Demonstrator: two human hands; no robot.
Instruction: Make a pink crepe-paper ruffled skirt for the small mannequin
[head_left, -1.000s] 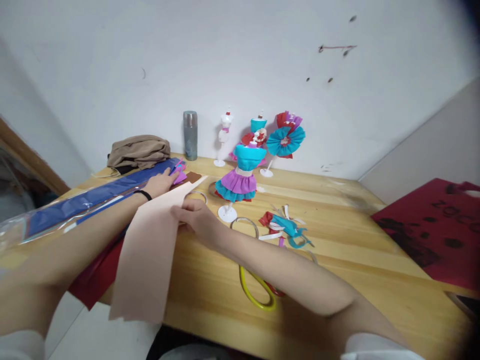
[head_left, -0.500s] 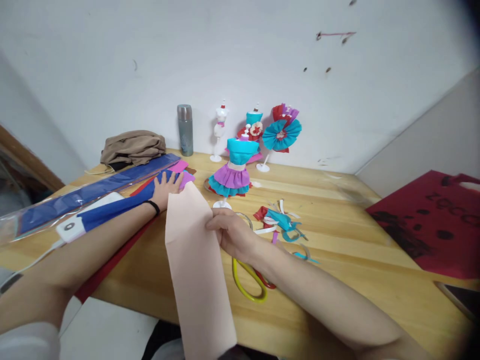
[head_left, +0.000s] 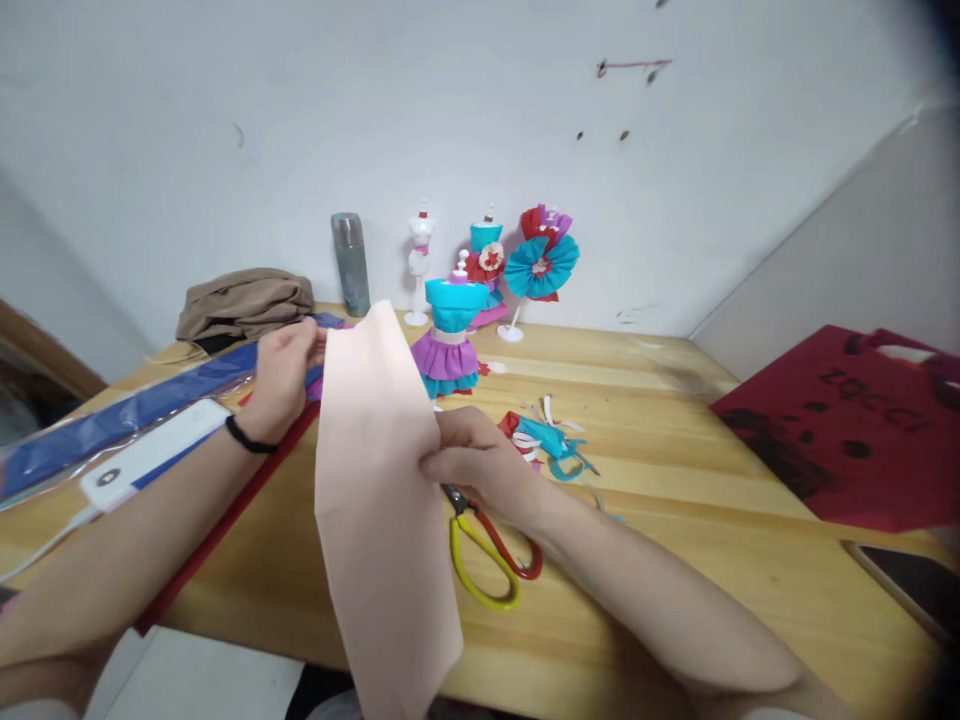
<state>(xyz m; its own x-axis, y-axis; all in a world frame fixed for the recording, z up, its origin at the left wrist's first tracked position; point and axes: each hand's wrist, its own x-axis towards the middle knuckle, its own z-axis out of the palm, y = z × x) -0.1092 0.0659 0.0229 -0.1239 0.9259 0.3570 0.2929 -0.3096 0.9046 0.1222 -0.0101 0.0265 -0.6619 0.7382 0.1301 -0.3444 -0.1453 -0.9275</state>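
1. Here's the worktop (head_left: 675, 590), pale wood running right across, with both forearms stretched forward over it from the lower corners.
2. The long pink sheet (head_left: 386, 520) is up in front of the person, between the two hands, its lower end hanging toward the near edge and its upper end partly covering the nearest dressed figure (head_left: 448, 350).
3. Right hand (head_left: 484, 460): forearm slanting in from the lower right, wrist nearly straight, thumb laid on the sheet's near face, fingers curled behind. That grip is pinched firmly on the right edge, around mid-length.
4. Left hand (head_left: 283, 378): forearm angled up from the lower left, knuckles raised, fingers bent in toward the sheet's upper left edge. The fingertips run out of clear sight there, so whether this grip is closed on the sheet, I can't tell.
5. The scissors (head_left: 484, 550), one loop yellow, one red, lie on the worktop just below the right hand, blades mostly hidden.
6. Coloured scraps (head_left: 544, 435) sit in a loose heap beyond the right wrist.
7. Smallest of all, a black band (head_left: 250, 437) circles the left wrist.
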